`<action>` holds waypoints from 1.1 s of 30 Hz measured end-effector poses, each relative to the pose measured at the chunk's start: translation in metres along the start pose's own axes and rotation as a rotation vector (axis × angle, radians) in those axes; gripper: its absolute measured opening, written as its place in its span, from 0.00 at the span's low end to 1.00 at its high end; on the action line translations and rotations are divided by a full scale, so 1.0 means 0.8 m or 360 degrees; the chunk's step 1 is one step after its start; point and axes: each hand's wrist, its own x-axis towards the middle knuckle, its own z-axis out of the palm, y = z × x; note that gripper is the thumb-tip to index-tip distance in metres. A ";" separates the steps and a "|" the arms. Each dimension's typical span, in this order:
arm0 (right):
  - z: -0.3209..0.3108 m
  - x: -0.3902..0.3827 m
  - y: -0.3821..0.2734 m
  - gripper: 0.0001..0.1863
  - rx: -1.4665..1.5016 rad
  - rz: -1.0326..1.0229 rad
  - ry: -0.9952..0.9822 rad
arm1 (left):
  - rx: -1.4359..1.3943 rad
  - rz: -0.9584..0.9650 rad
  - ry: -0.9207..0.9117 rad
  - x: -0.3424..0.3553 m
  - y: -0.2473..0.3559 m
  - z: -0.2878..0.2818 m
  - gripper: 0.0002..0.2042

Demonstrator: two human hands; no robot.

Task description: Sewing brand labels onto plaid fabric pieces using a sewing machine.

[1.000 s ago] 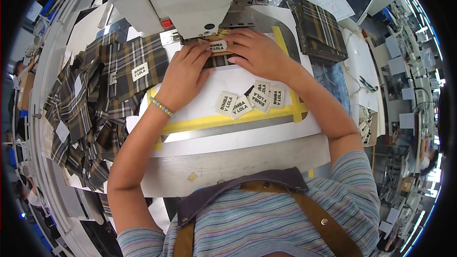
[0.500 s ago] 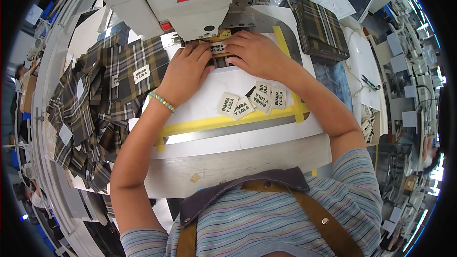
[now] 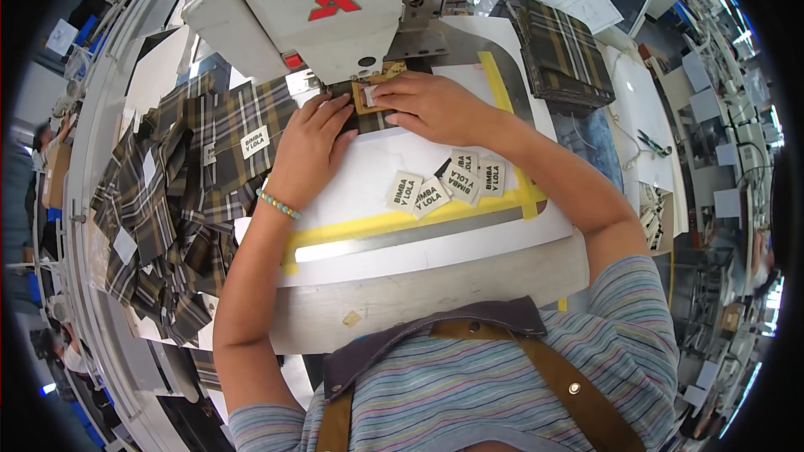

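Compared with half a second ago, the right hand (image 3: 440, 107) has moved over the tan frame (image 3: 360, 100) just below the machine head (image 3: 322, 17), covering most of the label whose face was showing there, and the left hand (image 3: 306, 151) has come off the frame's left side; the label now seems to be under the right hand's control alone. The right fingers are bent onto the frame, though whether they pinch or merely press I cannot tell. The left hand lies palm down, fingertips just beside the frame, on plaid cloth (image 3: 368, 122) below the machine head; any grip on it is hidden. Overhead, the machine head itself leaves little lift. To its left, heaped plaid pieces (image 3: 163, 209) crowd the left forearm; to its right stands a plaid stack (image 3: 565, 50). The widest room lies personward of the machine head, across the white sheet (image 3: 343, 192), bounded by yellow tape (image 3: 352, 233) and interrupted by loose labels (image 3: 461, 182).
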 end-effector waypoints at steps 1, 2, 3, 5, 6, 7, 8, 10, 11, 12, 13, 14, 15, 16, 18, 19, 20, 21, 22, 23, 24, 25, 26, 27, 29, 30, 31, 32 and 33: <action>0.000 0.000 0.000 0.18 0.0000 0.0001 -0.0001 | 0.0004 -0.0009 -0.0026 0.001 0.000 -0.002 0.19; 0.000 0.001 0.000 0.18 -0.0011 -0.0003 -0.0001 | 0.0002 -0.0009 -0.0026 0.001 0.000 -0.003 0.19; -0.001 0.001 0.000 0.19 -0.0021 -0.0007 -0.0001 | 0.0066 0.0001 -0.0058 0.001 0.001 -0.004 0.19; -0.009 0.003 -0.002 0.18 0.0001 0.0041 -0.0049 | 0.0132 0.0014 -0.0089 0.000 0.000 -0.006 0.19; -0.012 0.004 -0.004 0.18 0.0025 0.0088 -0.0097 | 0.0153 0.0006 -0.0105 -0.001 0.001 -0.007 0.19; -0.012 0.004 -0.004 0.18 0.0027 0.0087 -0.0100 | 0.0174 -0.0006 -0.0120 0.000 0.002 -0.006 0.19; -0.013 0.004 -0.004 0.18 0.0036 0.0076 -0.0082 | 0.0173 -0.0010 -0.0120 0.000 0.003 -0.005 0.19; -0.012 0.004 -0.002 0.18 0.0044 0.0069 -0.0063 | 0.0178 -0.0008 -0.0144 0.000 0.006 -0.003 0.20; -0.011 0.003 0.001 0.18 0.0080 0.0072 -0.0046 | 0.0175 -0.0005 -0.0144 0.000 0.007 -0.003 0.20; -0.011 0.003 0.003 0.18 0.0115 0.0075 -0.0028 | 0.0185 -0.0002 -0.0148 0.000 0.009 -0.003 0.20; -0.010 0.003 0.003 0.18 0.0117 0.0076 -0.0029 | 0.0197 -0.0004 -0.0154 0.000 0.009 -0.004 0.20; -0.010 0.004 0.003 0.17 0.0120 0.0061 -0.0017 | 0.0195 -0.0004 -0.0156 0.000 0.010 -0.005 0.20; -0.010 0.004 0.003 0.17 0.0123 0.0046 -0.0004 | 0.0207 0.0006 -0.0164 0.001 0.009 -0.007 0.20; -0.009 0.005 0.001 0.17 0.0125 0.0046 -0.0006 | 0.0220 0.0014 -0.0171 0.001 0.009 -0.008 0.20; -0.008 0.006 -0.004 0.17 0.0041 0.0047 0.0001 | 0.0208 0.0007 -0.0184 0.001 0.008 -0.008 0.20; -0.008 0.006 -0.003 0.17 0.0042 0.0047 -0.0001 | 0.0197 0.0003 -0.0194 0.001 0.008 -0.009 0.20; -0.008 0.005 -0.003 0.17 0.0054 0.0048 -0.0001 | 0.0196 0.0002 -0.0194 0.001 0.008 -0.009 0.20; -0.008 0.005 -0.002 0.17 0.0067 0.0049 -0.0001 | 0.0199 0.0001 -0.0209 0.001 0.009 -0.009 0.20; -0.007 0.005 -0.001 0.17 0.0067 0.0050 -0.0001 | 0.0200 0.0001 -0.0224 0.002 0.009 -0.010 0.21; -0.007 0.005 -0.001 0.17 0.0069 0.0051 0.0006 | 0.0200 0.0002 -0.0224 0.002 0.010 -0.011 0.21; -0.006 0.004 0.000 0.17 0.0070 0.0052 0.0014 | 0.0201 0.0004 -0.0242 0.003 0.010 -0.012 0.21; -0.007 0.004 0.000 0.17 0.0070 0.0053 0.0014 | 0.0203 0.0007 -0.0260 0.004 0.011 -0.014 0.21; -0.008 0.004 -0.001 0.16 0.0094 0.0057 0.0002 | 0.0202 0.0008 -0.0260 0.005 0.011 -0.016 0.21; -0.008 0.004 -0.001 0.16 0.0119 0.0062 -0.0011 | 0.0201 0.0003 -0.0293 0.006 0.012 -0.018 0.21; -0.009 0.004 -0.005 0.16 0.0097 0.0078 -0.0016 | 0.0203 -0.0005 -0.0325 0.005 0.012 -0.020 0.21; -0.009 0.004 -0.006 0.16 0.0076 0.0095 -0.0021 | 0.0197 -0.0004 -0.0331 0.005 0.014 -0.020 0.22; -0.009 0.004 -0.005 0.16 0.0074 0.0094 -0.0022 | 0.0190 -0.0002 -0.0335 0.006 0.015 -0.020 0.22; -0.009 0.004 -0.004 0.16 0.0084 0.0067 -0.0010 | 0.0190 -0.0002 -0.0334 0.006 0.015 -0.021 0.22; -0.009 0.004 -0.002 0.16 0.0094 0.0040 0.0003 | 0.0188 -0.0013 -0.0349 0.007 0.015 -0.022 0.22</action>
